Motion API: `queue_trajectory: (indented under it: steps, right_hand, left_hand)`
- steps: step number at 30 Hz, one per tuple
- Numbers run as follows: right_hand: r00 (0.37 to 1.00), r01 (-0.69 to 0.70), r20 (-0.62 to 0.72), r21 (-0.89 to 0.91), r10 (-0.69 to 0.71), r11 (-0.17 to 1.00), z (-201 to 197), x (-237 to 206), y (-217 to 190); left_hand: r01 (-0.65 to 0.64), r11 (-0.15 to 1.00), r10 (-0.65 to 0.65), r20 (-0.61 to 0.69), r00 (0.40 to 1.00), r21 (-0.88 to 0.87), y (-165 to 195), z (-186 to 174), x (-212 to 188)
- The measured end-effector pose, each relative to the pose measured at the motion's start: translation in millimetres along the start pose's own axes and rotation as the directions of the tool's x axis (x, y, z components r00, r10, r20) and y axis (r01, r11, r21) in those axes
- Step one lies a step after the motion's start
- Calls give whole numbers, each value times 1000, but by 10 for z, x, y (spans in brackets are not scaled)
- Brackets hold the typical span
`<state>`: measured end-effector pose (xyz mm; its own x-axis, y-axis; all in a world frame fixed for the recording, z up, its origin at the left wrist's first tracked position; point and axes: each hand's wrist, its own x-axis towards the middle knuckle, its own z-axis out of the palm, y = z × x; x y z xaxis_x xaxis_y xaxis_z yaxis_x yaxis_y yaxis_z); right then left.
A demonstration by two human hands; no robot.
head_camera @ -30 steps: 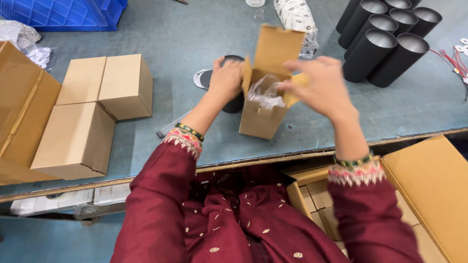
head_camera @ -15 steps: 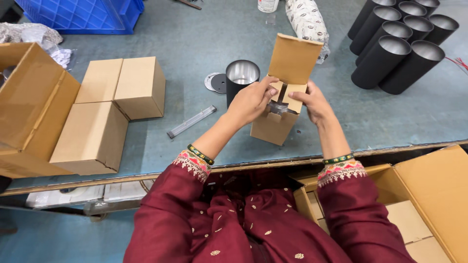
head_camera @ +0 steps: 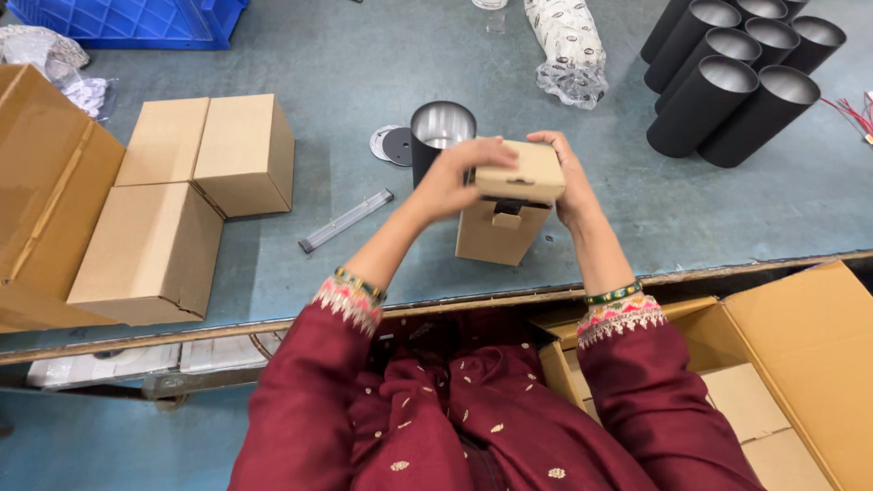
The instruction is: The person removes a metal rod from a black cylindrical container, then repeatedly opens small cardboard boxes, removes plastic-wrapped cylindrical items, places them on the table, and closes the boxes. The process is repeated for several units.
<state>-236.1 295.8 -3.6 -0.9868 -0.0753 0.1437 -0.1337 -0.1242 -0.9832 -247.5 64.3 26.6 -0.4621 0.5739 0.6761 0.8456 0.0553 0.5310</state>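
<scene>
A small brown cardboard box (head_camera: 502, 232) stands upright near the table's front edge. Its top lid (head_camera: 520, 173) is folded down over the opening. My left hand (head_camera: 455, 177) presses on the lid's left side with the thumb on top. My right hand (head_camera: 568, 177) holds the lid's right side. Just behind the box stands a black cylinder (head_camera: 440, 135) with a shiny open top, and flat round discs (head_camera: 389, 145) lie beside it.
Closed cardboard boxes (head_camera: 195, 195) sit at the left beside a large open carton (head_camera: 41, 195). A clear plastic strip (head_camera: 346, 220) lies on the table. Several black cylinders (head_camera: 741, 77) lie at the back right, a wrapped roll (head_camera: 568, 45) behind. Open cartons (head_camera: 800, 364) stand below the table edge.
The box's tall lid flap, upright before, has been folded down onto the box. Both my hands moved from inside the opening onto the lid.
</scene>
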Motion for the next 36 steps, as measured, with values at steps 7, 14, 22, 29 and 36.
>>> queue_trajectory:
  steps: [7,14,22,29,36]
  right_hand:
    - [980,201,-75,359,-186,911,121,-95,320]
    - [831,539,-211,75,-515,839,300,-611,261]
    - [609,572,227,-790,-760,222,458,-1124,4]
    - [541,543,294,-837,-788,61,477,-1018,153]
    - [521,504,280,-863,-807,26,412,-940,222]
  left_hand:
    - [0,991,-7,58,998,133,305,-168,-267]
    - [1,962,-14,46,999,273,239,-87,-376]
    - [32,984,-22,-62,998,176,265,7,-567]
    - [161,942,-57,-332,941,293,269,437,-569]
    - [159,966,-59,-425,903,204,242,528,-594]
